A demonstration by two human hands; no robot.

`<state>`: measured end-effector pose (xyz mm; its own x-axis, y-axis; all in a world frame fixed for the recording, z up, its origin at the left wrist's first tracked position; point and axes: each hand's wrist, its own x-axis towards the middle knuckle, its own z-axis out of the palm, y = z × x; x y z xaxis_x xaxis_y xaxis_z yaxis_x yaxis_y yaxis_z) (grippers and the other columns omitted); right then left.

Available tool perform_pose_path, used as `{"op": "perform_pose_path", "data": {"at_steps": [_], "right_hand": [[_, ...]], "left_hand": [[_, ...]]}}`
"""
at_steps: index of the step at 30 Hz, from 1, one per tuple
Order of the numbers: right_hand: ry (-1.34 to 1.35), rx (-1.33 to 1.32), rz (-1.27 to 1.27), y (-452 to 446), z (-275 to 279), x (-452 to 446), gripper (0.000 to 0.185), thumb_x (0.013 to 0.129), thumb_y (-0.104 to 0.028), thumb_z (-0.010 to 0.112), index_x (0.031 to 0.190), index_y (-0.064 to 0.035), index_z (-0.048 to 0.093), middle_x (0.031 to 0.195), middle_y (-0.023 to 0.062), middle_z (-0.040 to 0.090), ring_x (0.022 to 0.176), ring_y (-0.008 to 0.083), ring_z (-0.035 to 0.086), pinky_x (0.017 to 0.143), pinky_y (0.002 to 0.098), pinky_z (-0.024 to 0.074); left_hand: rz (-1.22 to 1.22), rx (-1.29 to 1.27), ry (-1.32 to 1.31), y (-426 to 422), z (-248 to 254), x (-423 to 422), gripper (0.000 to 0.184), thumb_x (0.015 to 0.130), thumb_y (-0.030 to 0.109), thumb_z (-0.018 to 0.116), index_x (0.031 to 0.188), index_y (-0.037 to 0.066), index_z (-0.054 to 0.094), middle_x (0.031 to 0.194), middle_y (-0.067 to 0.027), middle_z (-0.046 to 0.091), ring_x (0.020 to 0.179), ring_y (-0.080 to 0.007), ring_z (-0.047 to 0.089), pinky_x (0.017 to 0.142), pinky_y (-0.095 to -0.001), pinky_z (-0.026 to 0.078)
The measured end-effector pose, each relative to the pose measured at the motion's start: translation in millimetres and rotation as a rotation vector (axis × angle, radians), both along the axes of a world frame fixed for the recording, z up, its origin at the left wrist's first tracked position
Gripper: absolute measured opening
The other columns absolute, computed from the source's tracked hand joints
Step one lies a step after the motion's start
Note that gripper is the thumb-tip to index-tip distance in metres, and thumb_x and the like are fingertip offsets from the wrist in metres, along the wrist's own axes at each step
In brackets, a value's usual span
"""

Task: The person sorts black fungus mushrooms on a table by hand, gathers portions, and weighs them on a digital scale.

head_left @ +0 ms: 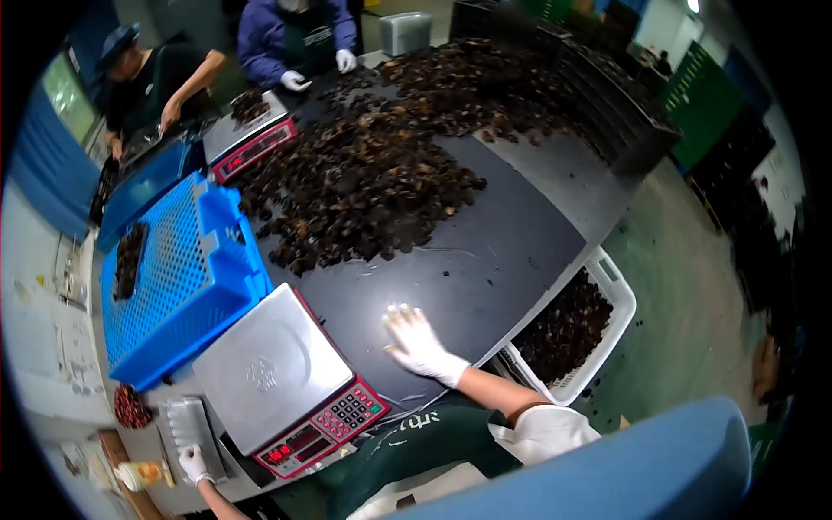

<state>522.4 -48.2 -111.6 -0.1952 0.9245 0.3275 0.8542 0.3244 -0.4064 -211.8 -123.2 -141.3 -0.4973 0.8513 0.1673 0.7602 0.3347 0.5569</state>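
Overall, with twelve at the top of the view, a large dark-topped desk (520, 238) fills the middle, and a broad heap of dark brown pieces (373, 186) spreads over it from the centre up towards one o'clock. Towards two, a stack of dark crates (598, 113) lines its far edge. A perforated blue crate (186, 260) sits at nine. At eleven, a co-worker in purple sleeves (260, 52) has both white-gloved hands by the heap; at ten, another person in a black top (156, 87) bends over a blue bin. At four, just off the desk's edge, a white basket (620, 299) holds more of the pieces. A scale with a bare metal pan (269, 368) stands at eight, beside the blue crate, and a second red scale (253, 150) at ten carries a small clump of pieces. Also at eight lies a clear plastic tray (186, 425), left of the nearer scale. The gloved right hand (423, 342) is at six, palm down over the dark top, its fingers straight, slightly spread and holding nothing visible. The left hand (193, 464), between seven and eight, has its fingers curled at the tray's edge; whether they grip it, I cannot tell. Smaller still, a white bottle (139, 474) sits beyond that hand at eight.
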Motion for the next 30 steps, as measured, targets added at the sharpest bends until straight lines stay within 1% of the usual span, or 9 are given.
{"op": "perform_pose_path", "data": {"at_steps": [3,6,11,12,13,16,20,25,30], "right_hand": [[-0.159,-0.032,0.049,25,-1,-21,0.070,0.089,-0.045,0.060,0.143,-0.0049,0.041,0.150,0.0204,0.039,0.141,0.0458,0.029,0.113,0.0668,0.0176],[-0.182,-0.121,-0.232,52,3,29,0.074,0.088,-0.048,0.058,0.145,-0.0047,0.040,0.151,0.0194,0.037,0.143,0.0485,0.024,0.113,0.0704,0.0116],[-0.348,-0.151,-0.858,11,43,191,0.054,0.085,-0.037,0.061,0.126,-0.0040,0.054,0.132,0.0170,0.052,0.130,0.0430,0.038,0.109,0.0681,0.0230],[-0.317,-0.181,-0.944,-10,44,228,0.047,0.083,-0.035,0.062,0.118,-0.0036,0.057,0.125,0.0160,0.054,0.126,0.0418,0.040,0.109,0.0663,0.0231],[-0.477,0.008,-1.128,-30,15,263,0.043,0.083,-0.033,0.062,0.115,-0.0034,0.058,0.124,0.0159,0.055,0.126,0.0417,0.040,0.109,0.0653,0.0208],[-0.587,-0.405,-1.404,-88,-2,327,0.064,0.088,-0.039,0.060,0.137,0.0002,0.049,0.151,0.0229,0.037,0.141,0.0511,0.024,0.113,0.0696,0.0099],[-0.377,-0.119,-1.092,-58,58,228,0.055,0.078,-0.026,0.062,0.128,-0.0031,0.056,0.146,0.0247,0.043,0.137,0.0511,0.031,0.110,0.0692,0.0215],[0.002,-0.120,0.016,-8,22,61,0.072,0.084,-0.037,0.065,0.138,0.0055,0.045,0.142,0.0273,0.045,0.137,0.0445,0.037,0.116,0.0525,0.0268],[-0.010,-0.260,-0.155,27,10,90,0.078,0.087,-0.039,0.063,0.142,0.0085,0.036,0.149,0.0290,0.037,0.143,0.0435,0.029,0.119,0.0519,0.0198]], "left_hand": [[0.038,-0.045,-0.089,9,11,10,0.020,0.084,0.009,0.068,0.070,-0.004,0.062,0.062,0.0013,0.055,0.060,-0.0083,0.046,0.056,-0.0295,0.042],[0.013,-0.009,-0.010,14,26,33,0.018,0.085,0.008,0.065,0.071,-0.003,0.061,0.063,-0.0017,0.058,0.061,-0.0107,0.047,0.058,-0.0318,0.043],[-0.036,0.172,0.148,-5,41,44,0.016,0.095,0.011,0.057,0.087,-0.003,0.060,0.080,-0.0129,0.062,0.073,-0.0237,0.056,0.073,-0.0358,0.047],[-0.052,0.389,0.558,4,47,39,0.014,0.094,0.012,0.055,0.098,0.001,0.061,0.089,-0.0131,0.062,0.086,-0.0259,0.055,0.080,-0.0386,0.046],[0.016,0.458,0.579,1,57,47,0.013,0.095,0.012,0.055,0.098,0.000,0.061,0.089,-0.0134,0.062,0.085,-0.0263,0.056,0.080,-0.0385,0.046],[0.101,0.565,0.480,3,126,136,0.013,0.097,0.010,0.053,0.097,-0.001,0.060,0.089,-0.0144,0.061,0.083,-0.0275,0.056,0.080,-0.0381,0.046],[-0.138,0.464,0.418,15,168,267,0.009,0.096,0.003,0.052,0.101,-0.001,0.058,0.092,-0.0162,0.059,0.086,-0.0314,0.056,0.083,-0.0399,0.045],[-0.632,0.298,0.493,39,139,349,0.012,0.083,-0.004,0.058,0.094,0.002,0.059,0.089,-0.0171,0.056,0.085,-0.0361,0.056,0.080,-0.0435,0.045],[-0.746,0.112,0.408,37,136,375,0.020,0.083,0.001,0.064,0.103,0.001,0.059,0.104,-0.0193,0.058,0.099,-0.0378,0.056,0.091,-0.0469,0.043]]}}
